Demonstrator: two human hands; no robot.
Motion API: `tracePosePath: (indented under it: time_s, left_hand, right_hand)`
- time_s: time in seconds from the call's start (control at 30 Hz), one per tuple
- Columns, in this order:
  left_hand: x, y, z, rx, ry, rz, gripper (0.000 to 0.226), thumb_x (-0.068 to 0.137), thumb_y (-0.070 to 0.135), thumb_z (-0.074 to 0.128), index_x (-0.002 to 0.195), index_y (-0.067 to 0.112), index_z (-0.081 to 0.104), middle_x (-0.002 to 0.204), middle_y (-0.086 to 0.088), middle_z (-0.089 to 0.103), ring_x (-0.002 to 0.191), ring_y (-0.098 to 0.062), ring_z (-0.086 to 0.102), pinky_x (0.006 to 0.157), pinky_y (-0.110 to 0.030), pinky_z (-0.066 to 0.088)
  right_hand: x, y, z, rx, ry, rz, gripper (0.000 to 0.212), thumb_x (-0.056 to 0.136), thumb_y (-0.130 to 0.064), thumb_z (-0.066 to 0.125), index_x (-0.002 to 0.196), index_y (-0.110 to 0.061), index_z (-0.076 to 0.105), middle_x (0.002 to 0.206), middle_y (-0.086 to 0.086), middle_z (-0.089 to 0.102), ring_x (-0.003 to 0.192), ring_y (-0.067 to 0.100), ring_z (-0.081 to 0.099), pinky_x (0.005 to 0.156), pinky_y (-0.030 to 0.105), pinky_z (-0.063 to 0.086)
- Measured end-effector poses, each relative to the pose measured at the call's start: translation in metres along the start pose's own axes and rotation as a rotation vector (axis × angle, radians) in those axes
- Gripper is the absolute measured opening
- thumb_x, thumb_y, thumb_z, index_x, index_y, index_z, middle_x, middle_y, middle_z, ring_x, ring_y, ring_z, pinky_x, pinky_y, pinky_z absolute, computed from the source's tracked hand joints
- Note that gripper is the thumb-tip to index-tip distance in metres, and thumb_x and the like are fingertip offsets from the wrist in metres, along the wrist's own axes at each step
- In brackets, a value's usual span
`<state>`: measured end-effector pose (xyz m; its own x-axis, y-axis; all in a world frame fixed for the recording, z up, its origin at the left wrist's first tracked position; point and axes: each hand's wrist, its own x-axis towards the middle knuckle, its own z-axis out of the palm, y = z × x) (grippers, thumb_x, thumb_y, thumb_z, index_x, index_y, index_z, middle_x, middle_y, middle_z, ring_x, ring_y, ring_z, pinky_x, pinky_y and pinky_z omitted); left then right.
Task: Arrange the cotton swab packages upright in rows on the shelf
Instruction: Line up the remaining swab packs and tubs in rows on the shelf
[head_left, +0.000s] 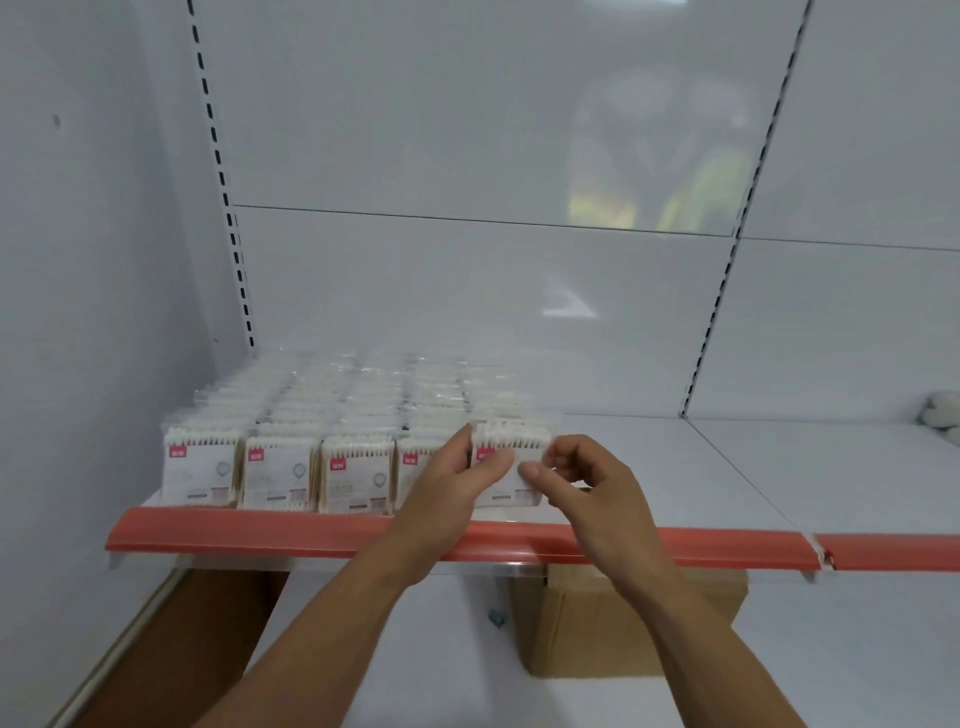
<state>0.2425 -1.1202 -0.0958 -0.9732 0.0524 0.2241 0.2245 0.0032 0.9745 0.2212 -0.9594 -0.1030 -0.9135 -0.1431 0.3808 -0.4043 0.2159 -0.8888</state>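
Several rows of cotton swab packages (280, 467) stand upright on the left part of the white shelf (675, 467), white with red labels, running from the front edge back to the rear panel. At the front of the rightmost row, one cotton swab package (511, 441) stands upright between both my hands. My left hand (457, 478) grips its left side with the thumb across its front. My right hand (587, 478) pinches its right edge with thumb and fingers. The package's lower half is hidden behind my hands.
A red price strip (260, 530) runs along the shelf's front edge. The shelf stretches bare to the right, with a white soft object (943, 410) at the far right. A cardboard box (623, 618) sits below the shelf. A white wall closes the left side.
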Motion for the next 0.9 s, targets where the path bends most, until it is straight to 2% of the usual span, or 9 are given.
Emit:
tracePosePath:
  time_s: [0.07,0.17,0.23,0.3,0.4,0.5,0.63,0.77,0.9]
  left_hand:
    - [0.006,0.004,-0.007,0.161,0.017,0.074,0.025,0.1,0.036,0.054,0.12,0.025,0.063,0.117,0.005,0.069,0.115,-0.017,0.063,0.101,-0.032,0.05]
    - [0.015,0.003,-0.028,0.758,0.15,0.195,0.045,0.098,0.047,0.054,0.139,0.03,0.05,0.141,0.016,0.048,0.141,-0.007,0.035,0.113,-0.021,0.023]
    - [0.019,-0.003,-0.036,1.084,0.088,0.174,0.058,0.099,0.052,0.049,0.15,0.026,0.038,0.157,0.009,0.035,0.15,-0.011,0.018,0.119,-0.027,0.011]
    - [0.022,-0.016,-0.037,1.242,0.02,0.114,0.067,0.098,0.058,0.044,0.155,0.026,0.028,0.163,0.006,0.025,0.152,-0.015,0.012,0.125,-0.035,0.003]
    - [0.027,-0.027,-0.037,1.292,0.058,0.153,0.071,0.095,0.063,0.041,0.153,0.025,0.029,0.16,0.006,0.031,0.15,-0.016,0.018,0.124,-0.039,0.007]
    - [0.028,-0.03,-0.038,1.298,0.067,0.171,0.07,0.096,0.06,0.044,0.154,0.026,0.026,0.16,0.008,0.027,0.151,-0.015,0.014,0.125,-0.036,0.001]
    - [0.029,-0.032,-0.041,1.301,0.065,0.178,0.071,0.097,0.059,0.045,0.155,0.026,0.024,0.161,0.007,0.026,0.152,-0.015,0.013,0.125,-0.035,0.001]
    - [0.03,-0.031,-0.041,1.304,0.049,0.163,0.071,0.096,0.06,0.046,0.155,0.026,0.026,0.16,0.007,0.028,0.15,-0.016,0.016,0.125,-0.037,0.005]
    - [0.032,-0.026,-0.041,1.281,0.035,0.177,0.071,0.094,0.062,0.045,0.152,0.025,0.031,0.157,0.006,0.033,0.148,-0.016,0.022,0.125,-0.039,0.011]
  right_hand:
    - [0.004,0.005,-0.008,0.01,0.048,0.034,0.008,0.085,-0.027,0.074,0.085,-0.022,0.067,0.078,-0.009,0.069,0.077,0.01,0.063,0.073,0.028,0.053]
    - [0.017,0.02,-0.021,-0.016,0.125,0.121,0.009,0.086,-0.029,0.074,0.088,-0.022,0.067,0.086,-0.005,0.072,0.084,0.017,0.067,0.082,0.041,0.057]
    - [0.026,0.031,-0.018,-0.119,0.111,0.161,0.011,0.086,-0.03,0.073,0.089,-0.022,0.066,0.087,-0.004,0.071,0.085,0.016,0.067,0.084,0.044,0.056]
    - [0.036,0.042,-0.009,-0.215,0.082,0.187,0.011,0.087,-0.031,0.073,0.088,-0.023,0.065,0.086,-0.006,0.07,0.081,0.013,0.065,0.084,0.043,0.056]
    - [0.05,0.051,0.009,-0.32,0.045,0.199,0.012,0.087,-0.034,0.071,0.088,-0.023,0.064,0.086,-0.009,0.069,0.078,0.01,0.063,0.084,0.039,0.055]
    - [0.06,0.058,0.022,-0.385,0.026,0.227,0.016,0.089,-0.038,0.068,0.095,-0.024,0.063,0.094,-0.012,0.067,0.084,0.008,0.061,0.087,0.035,0.054]
    - [0.064,0.064,0.03,-0.394,0.038,0.254,0.019,0.09,-0.041,0.067,0.1,-0.026,0.062,0.097,-0.014,0.064,0.088,0.01,0.063,0.089,0.036,0.055]
    - [0.068,0.06,0.028,-0.384,0.007,0.28,0.021,0.089,-0.039,0.068,0.1,-0.022,0.061,0.102,-0.007,0.067,0.089,0.011,0.062,0.09,0.036,0.054]
    - [0.064,0.046,0.007,-0.483,-0.104,0.281,0.04,0.088,-0.05,0.065,0.117,-0.022,0.059,0.109,-0.009,0.063,0.095,0.011,0.057,0.085,0.026,0.046]
